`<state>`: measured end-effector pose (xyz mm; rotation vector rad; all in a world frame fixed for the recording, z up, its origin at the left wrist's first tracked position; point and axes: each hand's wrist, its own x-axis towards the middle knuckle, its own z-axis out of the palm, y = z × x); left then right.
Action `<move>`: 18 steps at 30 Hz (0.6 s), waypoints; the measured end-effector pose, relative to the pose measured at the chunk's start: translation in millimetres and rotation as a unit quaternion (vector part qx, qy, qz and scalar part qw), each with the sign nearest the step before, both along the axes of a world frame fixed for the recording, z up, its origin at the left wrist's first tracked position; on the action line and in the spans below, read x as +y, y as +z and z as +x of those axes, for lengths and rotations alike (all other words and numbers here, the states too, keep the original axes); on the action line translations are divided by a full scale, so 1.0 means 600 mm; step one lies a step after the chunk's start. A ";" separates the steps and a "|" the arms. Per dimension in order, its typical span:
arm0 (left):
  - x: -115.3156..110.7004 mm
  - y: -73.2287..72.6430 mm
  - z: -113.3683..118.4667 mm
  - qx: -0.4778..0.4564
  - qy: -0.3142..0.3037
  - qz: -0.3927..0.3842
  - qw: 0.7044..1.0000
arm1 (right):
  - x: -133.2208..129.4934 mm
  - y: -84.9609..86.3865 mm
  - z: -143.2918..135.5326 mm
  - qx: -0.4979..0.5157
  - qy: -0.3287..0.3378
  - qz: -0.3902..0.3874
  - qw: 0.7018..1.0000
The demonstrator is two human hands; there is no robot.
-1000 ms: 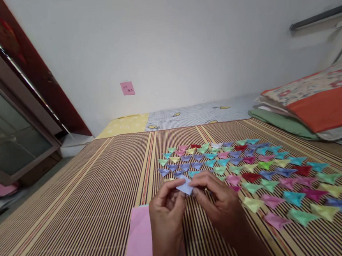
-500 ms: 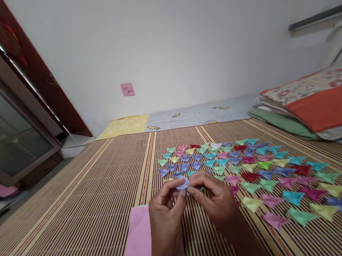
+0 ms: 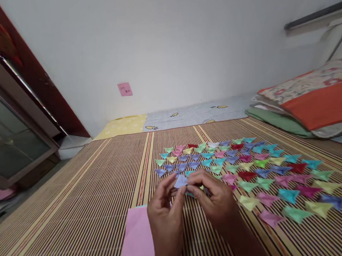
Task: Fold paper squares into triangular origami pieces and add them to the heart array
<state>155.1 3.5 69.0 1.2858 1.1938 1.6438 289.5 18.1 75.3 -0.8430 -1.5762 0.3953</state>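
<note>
A small folded piece of pale blue paper (image 3: 181,181) shows a pointed, triangular face between my hands. My left hand (image 3: 166,212) pinches its lower left side between thumb and fingers. On the other side, the thumb and fingers of my right hand (image 3: 212,197) are closed at its lower right edge; my fingers hide part of the paper. Beyond and to the right, rows of folded paper shapes in many colours, such as a yellow one (image 3: 249,202) and a green one (image 3: 296,213), lie on the striped mat (image 3: 85,204). Pink paper sheets (image 3: 136,239) lie beside my left wrist.
Folded bedding with an orange band (image 3: 323,107) lies at the far right. A checked cloth (image 3: 184,117) and a yellow cloth (image 3: 124,125) run along the wall, where a pink note (image 3: 125,89) is stuck. A glass-fronted cabinet (image 3: 10,135) stands at the left.
The blue paper has turned in my fingers, so a larger triangular face now shows. Both hands stay close together, and the view has shifted slightly.
</note>
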 end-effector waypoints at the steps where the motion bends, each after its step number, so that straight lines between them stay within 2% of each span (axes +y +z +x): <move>1: -0.001 -0.001 0.001 0.002 0.003 0.007 1.000 | -0.001 0.000 0.000 0.002 -0.003 -0.001 1.000; 9: -0.001 -0.008 0.002 0.056 0.030 0.052 0.997 | -0.009 0.001 -0.006 0.042 -0.023 -0.012 0.999; 18: -0.001 0.003 -0.007 0.139 0.043 0.100 0.984 | -0.005 0.004 -0.007 0.065 -0.007 -0.015 0.998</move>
